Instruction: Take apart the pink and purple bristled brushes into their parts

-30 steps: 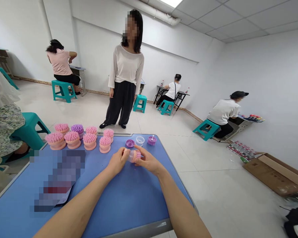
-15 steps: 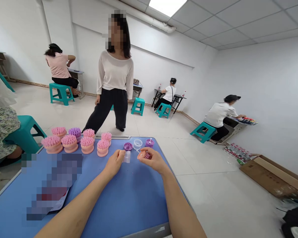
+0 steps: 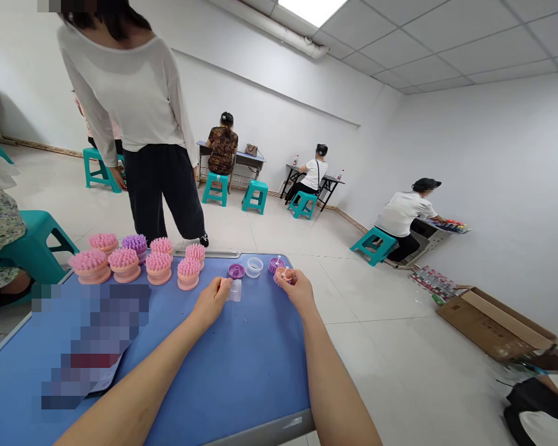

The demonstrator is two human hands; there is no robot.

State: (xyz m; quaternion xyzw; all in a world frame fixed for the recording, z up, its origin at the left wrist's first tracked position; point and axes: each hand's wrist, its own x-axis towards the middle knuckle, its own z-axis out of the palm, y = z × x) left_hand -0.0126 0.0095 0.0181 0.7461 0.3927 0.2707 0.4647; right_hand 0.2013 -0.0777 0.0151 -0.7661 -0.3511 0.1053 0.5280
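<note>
My left hand [image 3: 211, 302] is closed on a translucent plastic cup-like piece [image 3: 235, 291], held low over the table. My right hand [image 3: 301, 292] pinches a round peach brush head [image 3: 281, 277] with a white stem standing up from its middle. That head is at the table's back right, right beside a purple brush head [image 3: 275, 266] that also has a white stem. Left of these are a clear plastic ring [image 3: 254, 268] and a purple round part [image 3: 236, 271] with a raised centre. Whether the peach head rests on the table I cannot tell.
Several pink-bristled scrub brushes [image 3: 159, 269] and a purple-bristled one [image 3: 135, 245] stand at the back left of the blue table [image 3: 242, 371]. A blurred phone-like object [image 3: 106, 334] lies at left. A person [image 3: 139, 118] stands behind the table; others sit on stools.
My right hand has moved right and back with the peach head, turning it stem up beside the purple head. My left hand keeps its hold. The standing person has come closer and to the left.
</note>
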